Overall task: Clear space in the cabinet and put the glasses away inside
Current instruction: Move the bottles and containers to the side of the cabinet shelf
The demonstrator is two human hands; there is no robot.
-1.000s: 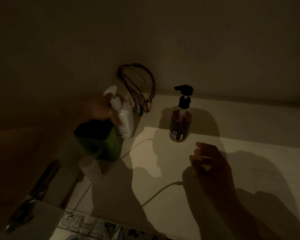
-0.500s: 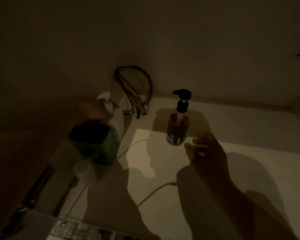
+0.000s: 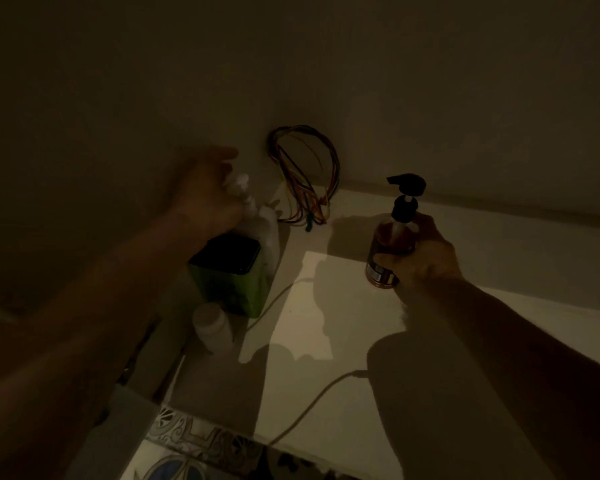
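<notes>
The head camera looks down into a dim cabinet shelf [image 3: 343,306], lit only in a pale patch across its floor. The right hand [image 3: 420,258] is wrapped around the amber pump bottle [image 3: 390,244], fingers curled over its lower body and thumb across the label, with the black pump head clear above the hand. The left hand [image 3: 208,199] is closed around the neck of the white pump bottle [image 3: 265,226] in the back left corner; motion blur hides how firmly the fingers press. In front of that bottle stands a green box with a black top [image 3: 234,275], touching or nearly touching it, and a small white jar [image 3: 212,327] sits just before the box. A bundle of coloured wires [image 3: 305,174] hangs at the back wall, and a pale cable [image 3: 312,400] trails across the shelf floor. No glasses are in view, so the clearing step looks unfinished.

Risks, as I judge them: lifting the white bottle could drag the left forearm against the box and topple the jar. The amber bottle's base could snag the cable. Poor light makes either contact easy to miss.
</notes>
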